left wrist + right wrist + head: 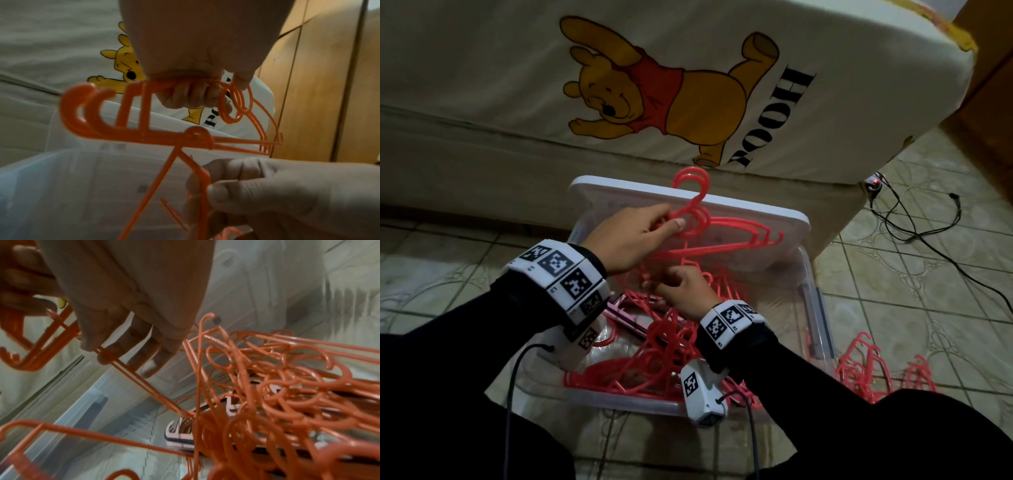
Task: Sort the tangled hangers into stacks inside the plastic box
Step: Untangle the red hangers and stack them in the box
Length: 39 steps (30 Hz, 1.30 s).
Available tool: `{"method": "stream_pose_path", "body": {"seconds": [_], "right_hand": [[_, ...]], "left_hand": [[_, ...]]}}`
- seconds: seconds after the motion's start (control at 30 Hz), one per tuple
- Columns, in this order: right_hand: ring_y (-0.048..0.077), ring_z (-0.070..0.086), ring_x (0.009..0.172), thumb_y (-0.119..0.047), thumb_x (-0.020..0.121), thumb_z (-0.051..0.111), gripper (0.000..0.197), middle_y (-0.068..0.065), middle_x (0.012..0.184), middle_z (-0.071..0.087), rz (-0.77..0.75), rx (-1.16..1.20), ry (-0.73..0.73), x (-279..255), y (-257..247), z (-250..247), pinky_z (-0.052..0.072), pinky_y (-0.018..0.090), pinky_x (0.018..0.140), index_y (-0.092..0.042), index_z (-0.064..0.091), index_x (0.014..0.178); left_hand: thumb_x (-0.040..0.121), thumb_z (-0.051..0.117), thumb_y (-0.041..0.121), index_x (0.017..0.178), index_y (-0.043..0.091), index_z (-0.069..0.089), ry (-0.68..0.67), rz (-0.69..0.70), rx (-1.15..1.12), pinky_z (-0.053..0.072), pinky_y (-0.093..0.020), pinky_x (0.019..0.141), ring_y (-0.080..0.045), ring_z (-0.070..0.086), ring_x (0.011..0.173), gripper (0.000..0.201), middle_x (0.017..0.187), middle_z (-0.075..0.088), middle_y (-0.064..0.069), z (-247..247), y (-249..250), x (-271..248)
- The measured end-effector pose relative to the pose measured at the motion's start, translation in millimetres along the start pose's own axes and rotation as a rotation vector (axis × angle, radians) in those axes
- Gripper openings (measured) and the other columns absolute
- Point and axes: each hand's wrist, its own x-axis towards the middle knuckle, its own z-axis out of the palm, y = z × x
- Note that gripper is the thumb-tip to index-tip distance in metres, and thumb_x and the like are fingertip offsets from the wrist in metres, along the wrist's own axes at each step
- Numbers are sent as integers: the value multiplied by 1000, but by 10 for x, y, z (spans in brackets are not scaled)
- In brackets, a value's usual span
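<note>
while your left hand (630, 236) grips a small bunch of pink hangers (722, 236) by their necks, holding them lifted above the far end of the plastic box (815, 305), your right hand (685, 291) pinches a thin bar of a hanger just below that bunch, with the other fingers spread loose. you look to be mid-sort, adding matching hangers to the gathered set. most of the work seems still ahead: a tangled heap (650, 356) fills the box, and more hangers (866, 370) lie on the tiled floor to its right. the box lid (619, 195) leans against the bed behind. next, i judge you need to free the pinched hanger from the tangle, turn it so its hook lines up with the held ones, and slip it in. pull slowly, since hooks below may snag and drag others up.
</note>
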Motion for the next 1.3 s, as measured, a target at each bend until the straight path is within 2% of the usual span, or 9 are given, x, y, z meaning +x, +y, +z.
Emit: {"method": "stream_pose_path", "body": {"seconds": [0.13,0.23,0.3,0.4,0.53,0.67,0.87,1.2,1.3], "right_hand": [[6,61,71,4,90,56,24,7,91,64,61,53,-4,26,-36,-48,51,16,57,10,57,113],[-3,60,60,-2,90,58,23,3,86,62,45,40,23,22,-27,-53,49,12,51,6,59,111],[-5,59,58,-4,90,59,23,-3,81,61,46,9,21,17,-25,-58,46,11,51,5,59,111],[-8,59,59,-2,89,60,24,-4,82,64,8,-37,22,-2,-45,-62,44,8,56,5,61,112],[13,64,81,-1,85,65,27,19,106,67,28,-41,-29,-38,-34,-76,54,19,70,6,61,111],[-2,64,66,1,85,64,25,6,90,67,45,4,-42,-60,-15,-123,51,12,59,9,61,109],[-3,63,57,6,85,60,26,-11,66,69,56,91,-64,-68,9,-138,47,10,55,12,61,111],[14,66,83,-2,86,64,25,13,101,68,78,59,-42,-41,101,-122,53,33,86,3,65,110],[16,67,84,-1,84,65,15,5,91,72,73,89,1,-38,134,-124,55,33,83,-6,69,98]], "left_hand": [[94,53,28,104,13,61,4,16,-258,46,-47,82,-31,61,89,20,96,67,-12,-45,0,34],[93,57,14,106,7,61,13,22,-342,46,-52,90,-36,59,96,15,101,65,-18,-64,-9,50],[91,60,9,103,4,63,7,42,-377,47,-46,88,-33,61,91,14,99,66,-19,-81,-1,46],[84,67,11,92,12,68,-11,58,-327,49,-28,78,-9,63,80,7,89,70,-4,-102,-11,47],[79,73,17,91,15,73,-37,9,-302,48,-17,67,-4,64,72,13,84,73,2,-112,-38,39],[70,79,25,83,25,75,16,-33,-293,43,-9,57,6,58,59,14,74,73,11,-138,-73,19],[53,78,37,80,26,76,-39,-103,-361,53,-20,68,-4,68,70,29,76,74,7,-151,-107,-14],[61,75,35,85,18,75,-142,-119,-412,55,-33,75,-15,70,76,30,80,75,0,-188,-104,-54],[62,75,31,83,17,75,-134,-100,-419,56,-35,74,-14,69,72,26,79,75,-1,-167,-82,-69]]}}
